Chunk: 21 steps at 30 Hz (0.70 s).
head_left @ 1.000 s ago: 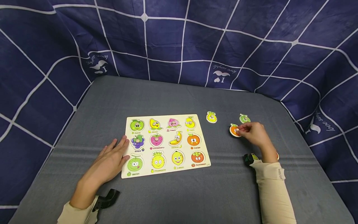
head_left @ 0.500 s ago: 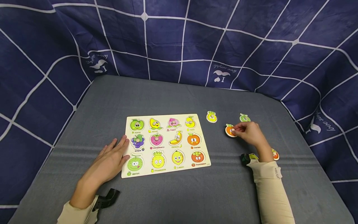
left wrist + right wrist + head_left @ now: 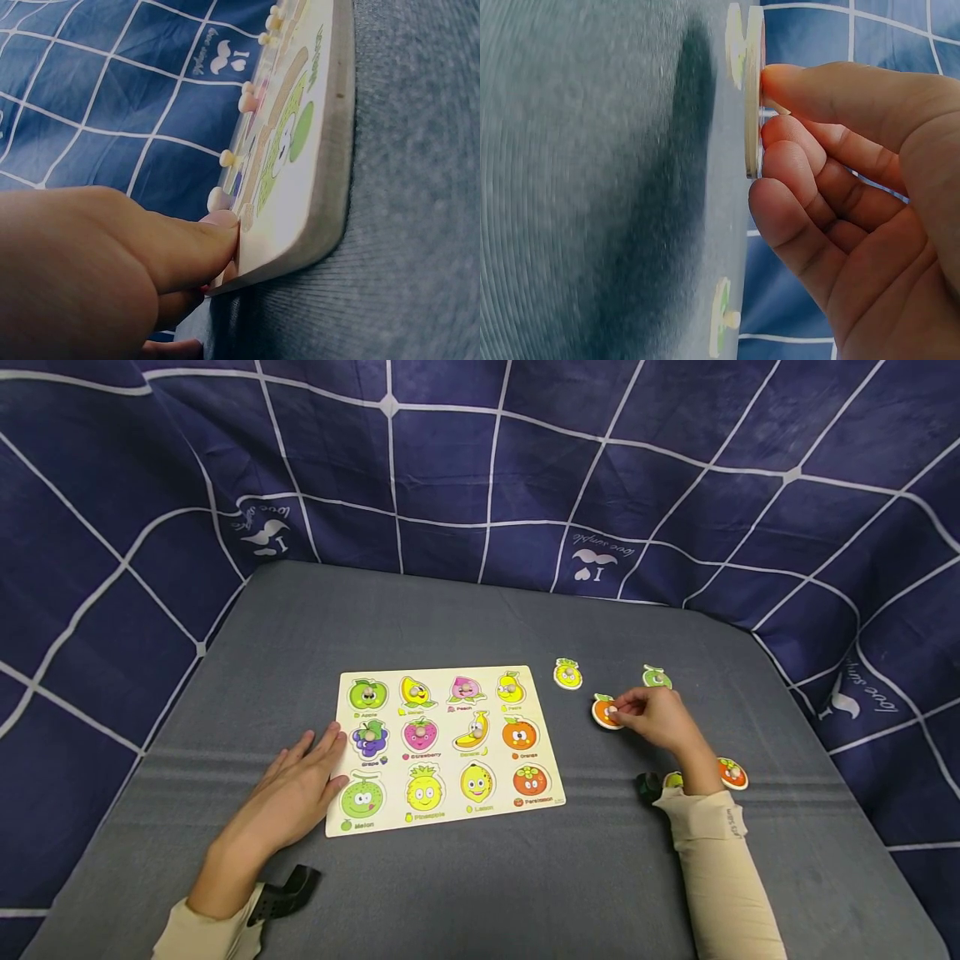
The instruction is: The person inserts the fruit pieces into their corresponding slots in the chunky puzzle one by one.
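A wooden fruit puzzle board (image 3: 452, 768) lies flat on the table. My left hand (image 3: 296, 793) rests at its left edge with fingers extended; the left wrist view shows the thumb (image 3: 202, 247) at the board's corner. Right of the board, my right hand (image 3: 656, 718) pinches the orange puzzle piece (image 3: 604, 713) by its knob. In the right wrist view that piece (image 3: 754, 105) is seen edge-on, held above the table with a shadow below. The board's top two rows show knobs; the melon, pineapple, lemon and persimmon spots in the front row show none.
A pineapple piece (image 3: 567, 674) lies right of the board, and a melon piece (image 3: 657, 676) behind my right hand. A persimmon piece (image 3: 732, 773) and a partly hidden yellow-green piece (image 3: 672, 780) lie by my right wrist. Dark blue gridded cloth (image 3: 450, 460) walls the table's far side.
My right hand has moved left with the orange piece, closer to the board, uncovering the persimmon piece behind the wrist. The left hand and the board have stayed put.
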Motion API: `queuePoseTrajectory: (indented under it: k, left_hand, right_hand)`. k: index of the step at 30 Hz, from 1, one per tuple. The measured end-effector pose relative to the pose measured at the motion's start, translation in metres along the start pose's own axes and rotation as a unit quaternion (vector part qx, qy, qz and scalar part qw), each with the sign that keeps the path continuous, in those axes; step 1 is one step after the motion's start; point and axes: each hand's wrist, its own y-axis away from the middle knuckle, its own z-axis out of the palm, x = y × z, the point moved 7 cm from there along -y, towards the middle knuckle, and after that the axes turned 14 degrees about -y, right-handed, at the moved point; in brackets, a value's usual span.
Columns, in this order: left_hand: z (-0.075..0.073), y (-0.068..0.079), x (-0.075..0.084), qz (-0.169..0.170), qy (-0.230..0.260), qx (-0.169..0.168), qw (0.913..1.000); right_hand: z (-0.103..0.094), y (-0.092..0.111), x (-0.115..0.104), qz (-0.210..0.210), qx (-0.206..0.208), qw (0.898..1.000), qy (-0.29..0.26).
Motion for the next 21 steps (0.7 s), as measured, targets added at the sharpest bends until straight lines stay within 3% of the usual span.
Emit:
queuePoseTrajectory:
  k: [21]
  left_hand:
    - [-0.001,0.001,0.001,-0.001,0.001,0.0,1.0]
  right_hand:
    - [0.024,-0.004,-0.023,-0.018,-0.028,0.999,-0.006]
